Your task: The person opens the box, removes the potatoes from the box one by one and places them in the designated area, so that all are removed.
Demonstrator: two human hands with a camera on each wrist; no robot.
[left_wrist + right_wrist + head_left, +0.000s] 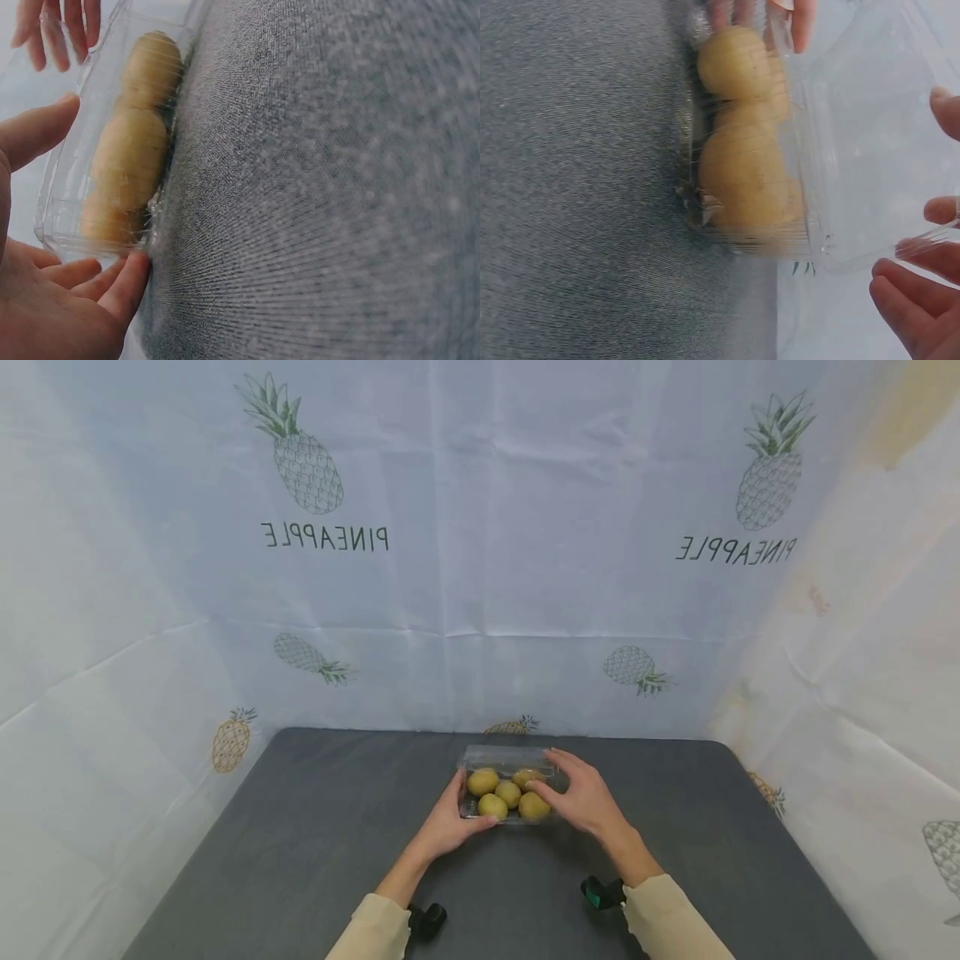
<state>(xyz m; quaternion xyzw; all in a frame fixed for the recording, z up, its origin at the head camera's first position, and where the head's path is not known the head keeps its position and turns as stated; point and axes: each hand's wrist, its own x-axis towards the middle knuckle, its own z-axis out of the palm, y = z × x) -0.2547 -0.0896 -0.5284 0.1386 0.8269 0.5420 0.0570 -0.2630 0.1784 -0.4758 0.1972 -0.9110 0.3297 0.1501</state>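
Note:
A see-through plastic clamshell box (471, 808) holds several yellow-brown potatoes (507, 794) near the far edge of the table. Its hinged lid (502, 755) stands raised along the back. My left hand (444, 825) grips the box's left end, thumb along the front rim; in the left wrist view its fingertips (133, 262) touch the end wall by the tabletop. At the right, my right hand (588, 797) holds the lid's edge with its fingers, while the thumb reaches over the potatoes. In the right wrist view some fingers (919, 296) curl around the edge of the lid (877, 150).
The dark grey table (337, 852) extends on both sides of the box. Behind it hangs a pale cloth (480, 568) with pineapple prints, and more cloth flanks both sides. Black straps with small devices sit at the left wrist (427, 922) and right wrist (602, 892).

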